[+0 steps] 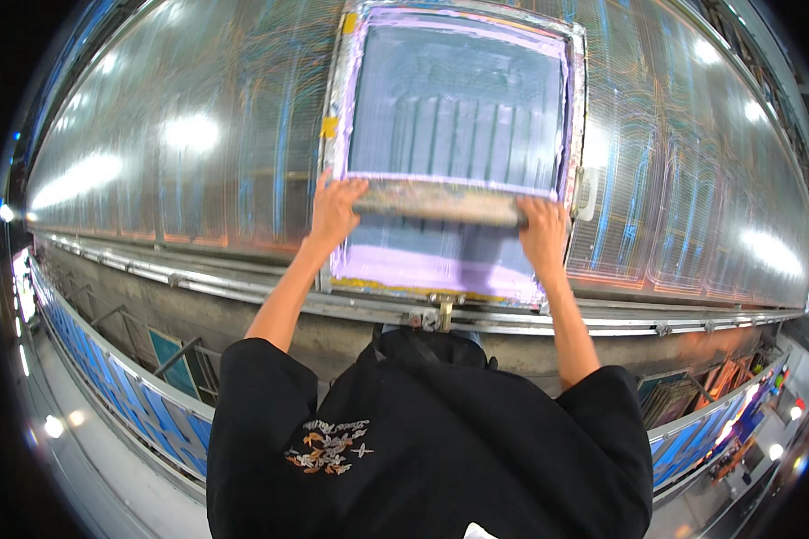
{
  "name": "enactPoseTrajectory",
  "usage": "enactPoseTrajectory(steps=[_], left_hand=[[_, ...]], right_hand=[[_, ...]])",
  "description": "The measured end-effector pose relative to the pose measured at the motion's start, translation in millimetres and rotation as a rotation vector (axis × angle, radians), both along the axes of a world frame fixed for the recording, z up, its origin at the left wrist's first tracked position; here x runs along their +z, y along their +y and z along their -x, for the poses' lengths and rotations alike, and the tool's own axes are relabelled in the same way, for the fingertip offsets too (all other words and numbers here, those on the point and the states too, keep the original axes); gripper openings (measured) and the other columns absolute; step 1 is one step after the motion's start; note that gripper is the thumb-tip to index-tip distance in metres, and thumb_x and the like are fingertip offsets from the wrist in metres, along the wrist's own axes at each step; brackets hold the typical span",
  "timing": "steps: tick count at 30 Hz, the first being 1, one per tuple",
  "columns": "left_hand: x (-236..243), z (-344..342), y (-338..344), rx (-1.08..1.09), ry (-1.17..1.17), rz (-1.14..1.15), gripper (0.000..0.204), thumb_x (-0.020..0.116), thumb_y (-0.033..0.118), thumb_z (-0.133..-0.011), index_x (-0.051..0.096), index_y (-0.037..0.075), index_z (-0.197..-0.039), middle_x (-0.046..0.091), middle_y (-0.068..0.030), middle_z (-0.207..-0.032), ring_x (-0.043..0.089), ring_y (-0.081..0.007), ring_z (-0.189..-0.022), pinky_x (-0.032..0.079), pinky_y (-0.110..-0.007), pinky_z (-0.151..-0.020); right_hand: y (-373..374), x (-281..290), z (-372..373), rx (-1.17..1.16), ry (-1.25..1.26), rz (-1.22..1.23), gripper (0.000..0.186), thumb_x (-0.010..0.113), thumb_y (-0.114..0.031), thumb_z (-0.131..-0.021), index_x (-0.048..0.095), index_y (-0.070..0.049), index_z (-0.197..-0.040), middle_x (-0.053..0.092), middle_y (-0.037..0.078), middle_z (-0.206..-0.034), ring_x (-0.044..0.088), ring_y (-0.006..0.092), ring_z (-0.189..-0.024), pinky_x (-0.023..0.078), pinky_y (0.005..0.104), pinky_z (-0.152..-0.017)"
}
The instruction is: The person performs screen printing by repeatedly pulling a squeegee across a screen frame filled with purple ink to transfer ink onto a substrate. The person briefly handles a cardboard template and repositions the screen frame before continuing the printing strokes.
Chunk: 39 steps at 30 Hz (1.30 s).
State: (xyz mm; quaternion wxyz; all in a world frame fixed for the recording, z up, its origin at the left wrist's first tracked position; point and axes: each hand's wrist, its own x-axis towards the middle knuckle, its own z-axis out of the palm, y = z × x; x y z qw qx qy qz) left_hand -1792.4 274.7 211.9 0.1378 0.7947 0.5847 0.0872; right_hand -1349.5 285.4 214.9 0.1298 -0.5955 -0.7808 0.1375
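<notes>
Upper centre of the frame: one screen-printing frame (576,99), upright in view, on one long, shiny printing table (189,198). Two yellow tape patches (330,127) on its left rim. One squeegee (445,201) lies crosswise over the lower half of the mesh, at centre of the picture. Two hands on it: left hand (337,212) has its fingers wrapped over the left end, right hand (543,235) grips the right end likewise. One broad lilac ink band (431,265) below the squeegee, near the lower rim.
</notes>
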Motion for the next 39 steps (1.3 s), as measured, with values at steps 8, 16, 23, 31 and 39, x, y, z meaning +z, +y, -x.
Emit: enactPoseTrajectory(steps=[8, 16, 23, 31, 39], left_hand=[[35.4, -11.9, -168.4, 0.042, -0.003, 0.109, 0.060, 0.069, -0.003, -0.064, 0.075, 0.008, -0.123, 0.075, -0.0094, -0.125, 0.066, -0.0277, -0.119, 0.022, -0.056, -0.128], [48.6, -37.8, -155.4, 0.194, 0.350, 0.132, 0.027, 0.078, 0.013, -0.075, 0.083, 0.019, -0.100, 0.075, -0.0085, -0.087, 0.070, -0.0283, -0.104, 0.005, -0.068, -0.127], [30.6, -63.2, -171.4, 0.370, 0.216, 0.256, 0.027, 0.072, 0.009, -0.078, 0.084, 0.020, -0.100, 0.075, -0.0054, -0.087, 0.068, -0.0284, -0.105, 0.003, -0.069, -0.127], [50.9, -81.2, -183.4, 0.451, 0.109, 0.341, 0.045, 0.072, 0.002, -0.070, 0.080, 0.017, -0.112, 0.075, 0.0023, -0.120, 0.061, -0.0230, -0.130, 0.000, -0.068, -0.129], [48.0, -98.6, -182.7, 0.491, 0.145, 0.304, 0.050, 0.072, 0.000, -0.068, 0.079, 0.016, -0.114, 0.074, 0.0006, -0.122, 0.060, -0.0264, -0.132, -0.003, -0.069, -0.128]], right_hand=[[-189.0, 20.0, 2.0, -0.049, 0.049, 0.095, 0.052, 0.065, 0.009, -0.068, 0.073, -0.011, -0.116, 0.074, 0.011, -0.122, 0.066, 0.0287, -0.119, 0.037, 0.0459, -0.109], [-14.4, 21.7, -58.0, -0.175, 0.420, 0.197, 0.079, 0.082, -0.046, -0.087, 0.055, 0.001, -0.146, 0.059, 0.023, -0.147, 0.058, 0.0361, -0.132, 0.044, 0.0441, -0.111], [106.0, -119.2, -141.7, -0.733, 0.836, 0.415, 0.052, 0.055, -0.052, -0.104, 0.059, -0.002, -0.087, 0.054, 0.004, -0.058, 0.044, 0.0142, -0.040, 0.033, 0.0310, -0.036], [103.2, -42.2, -113.0, -0.713, 0.350, -0.070, 0.051, 0.053, -0.042, -0.100, 0.068, 0.005, -0.088, 0.070, 0.021, -0.078, 0.061, 0.0367, -0.067, 0.047, 0.0526, -0.068], [95.4, -16.4, -96.5, -0.770, 0.636, -0.010, 0.045, 0.057, -0.042, -0.100, 0.069, 0.001, -0.091, 0.070, 0.014, -0.080, 0.063, 0.0275, -0.064, 0.051, 0.0435, -0.064]])
